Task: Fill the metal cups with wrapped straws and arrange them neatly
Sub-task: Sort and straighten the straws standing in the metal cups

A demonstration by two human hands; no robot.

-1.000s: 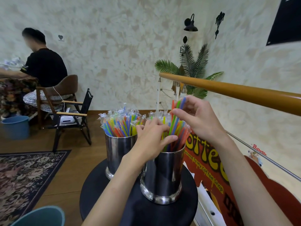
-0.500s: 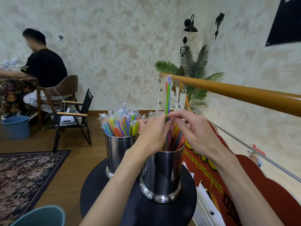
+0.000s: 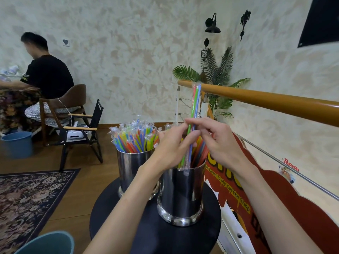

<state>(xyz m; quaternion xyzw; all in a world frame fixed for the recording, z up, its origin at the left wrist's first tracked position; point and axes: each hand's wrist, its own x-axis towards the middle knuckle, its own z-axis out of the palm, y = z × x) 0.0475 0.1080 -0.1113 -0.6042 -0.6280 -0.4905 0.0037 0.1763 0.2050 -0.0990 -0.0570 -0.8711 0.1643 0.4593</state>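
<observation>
Two shiny metal cups stand on a round black table (image 3: 154,235). The left cup (image 3: 131,169) is packed with coloured wrapped straws (image 3: 134,136). The nearer right cup (image 3: 180,195) holds more straws leaning to the right. Above it, a small bundle of wrapped straws (image 3: 193,114) stands nearly upright, raised out of the cup, its lower end near the rim. My left hand (image 3: 172,145) pinches this bundle at mid-length. My right hand (image 3: 218,142) holds it from the right side with its fingertips.
An orange wooden handrail (image 3: 266,102) crosses just behind the cups. A red coffee-shop sign (image 3: 238,189) stands at the right. A teal bucket (image 3: 47,242) sits at the lower left, a rug (image 3: 27,198) on the floor. A seated person (image 3: 45,74) and chairs are at the far left.
A few straws have been lifted up out of the right cup, from level with the others to standing high above the rim. Both hands closed in on them.
</observation>
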